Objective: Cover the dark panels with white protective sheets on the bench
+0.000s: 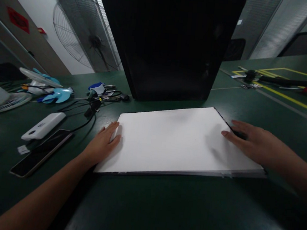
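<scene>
Green desk [156,206] nearest me; white panel [167,141] lies flat on it, centred. My left hand [102,143] at panel's left edge, fingers loosely extended, thumb apart; my right hand [253,141] at right edge, thumb parted from fingers. Cannot tell whether either grips panel. Left of left hand: phone [41,153], then white power bank [43,127]. Farther: cables [91,109], upright black slab [173,41], fan [95,41] behind at left.

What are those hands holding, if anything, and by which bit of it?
The left hand is on the left edge of the white panel; the right hand is at its right edge. I can't tell whether either really grips it.
</scene>
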`<state>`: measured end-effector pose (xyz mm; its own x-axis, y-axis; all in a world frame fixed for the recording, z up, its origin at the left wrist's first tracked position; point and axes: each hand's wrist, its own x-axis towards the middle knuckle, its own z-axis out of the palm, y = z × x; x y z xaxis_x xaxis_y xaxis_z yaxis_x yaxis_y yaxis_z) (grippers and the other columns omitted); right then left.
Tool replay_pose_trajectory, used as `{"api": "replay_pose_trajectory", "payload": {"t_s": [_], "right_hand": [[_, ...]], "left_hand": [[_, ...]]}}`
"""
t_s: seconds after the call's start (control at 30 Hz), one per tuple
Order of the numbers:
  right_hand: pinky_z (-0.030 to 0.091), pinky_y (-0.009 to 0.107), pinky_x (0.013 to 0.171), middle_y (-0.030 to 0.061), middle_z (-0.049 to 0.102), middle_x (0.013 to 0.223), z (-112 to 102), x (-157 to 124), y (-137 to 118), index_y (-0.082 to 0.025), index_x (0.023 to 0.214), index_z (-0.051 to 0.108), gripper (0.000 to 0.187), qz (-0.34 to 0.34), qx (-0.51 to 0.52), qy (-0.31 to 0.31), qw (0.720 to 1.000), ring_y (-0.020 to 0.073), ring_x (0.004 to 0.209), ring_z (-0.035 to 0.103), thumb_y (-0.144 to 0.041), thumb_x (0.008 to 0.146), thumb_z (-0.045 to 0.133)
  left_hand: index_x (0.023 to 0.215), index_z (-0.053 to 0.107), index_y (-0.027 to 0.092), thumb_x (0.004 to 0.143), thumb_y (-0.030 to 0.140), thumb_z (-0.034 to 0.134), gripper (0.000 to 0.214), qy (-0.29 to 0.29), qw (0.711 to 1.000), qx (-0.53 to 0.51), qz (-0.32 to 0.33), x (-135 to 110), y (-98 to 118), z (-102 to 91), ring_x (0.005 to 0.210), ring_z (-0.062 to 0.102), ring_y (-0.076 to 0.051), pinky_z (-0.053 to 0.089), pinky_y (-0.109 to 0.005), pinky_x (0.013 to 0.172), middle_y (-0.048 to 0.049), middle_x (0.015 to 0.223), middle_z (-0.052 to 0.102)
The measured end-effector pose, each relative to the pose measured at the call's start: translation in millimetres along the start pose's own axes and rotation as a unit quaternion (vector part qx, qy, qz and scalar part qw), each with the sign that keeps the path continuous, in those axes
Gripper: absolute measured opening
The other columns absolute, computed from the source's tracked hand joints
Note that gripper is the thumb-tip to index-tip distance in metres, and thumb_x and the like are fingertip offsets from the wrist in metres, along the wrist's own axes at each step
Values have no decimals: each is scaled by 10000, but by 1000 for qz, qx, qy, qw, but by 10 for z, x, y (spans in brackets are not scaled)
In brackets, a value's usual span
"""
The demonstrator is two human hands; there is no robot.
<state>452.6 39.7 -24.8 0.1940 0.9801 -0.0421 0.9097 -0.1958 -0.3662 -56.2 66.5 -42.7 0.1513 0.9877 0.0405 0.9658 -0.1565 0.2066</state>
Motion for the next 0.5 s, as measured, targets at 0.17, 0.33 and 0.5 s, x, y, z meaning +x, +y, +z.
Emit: {"api": "replay_pose_trajectory", "payload": {"t_s": [0.17,0.33,0.5], "right_hand": [[461,560,1161,215,615,1466,-121,0,-21,-151,1319,702,639,62,342,16,937,425,1353,579,-545,817,667],[473,537,1154,255,603,1457,-259,-17,-55,-117,1426,621,673,51,531,13,846,412,1375,567,-433,832,604],[508,470,1120,268,537,1526,-308,-55,-43,-51,1606,395,777,18,508,20,861,358,1397,558,-480,962,462]], "left_hand": [[1616,347,70,1025,481,286,722,-1,1000,7,22,-8,-43,31,1615,234,-280,152,-499,1317,-192,1712,313],[1610,360,60,1024,470,280,720,-8,1000,4,24,-24,-13,-9,1617,224,-292,161,-504,1315,-199,1706,317],[1608,376,103,1024,455,301,686,-5,1000,-3,20,-32,-7,-25,1617,226,-271,164,-489,1314,-176,1707,328]]}}
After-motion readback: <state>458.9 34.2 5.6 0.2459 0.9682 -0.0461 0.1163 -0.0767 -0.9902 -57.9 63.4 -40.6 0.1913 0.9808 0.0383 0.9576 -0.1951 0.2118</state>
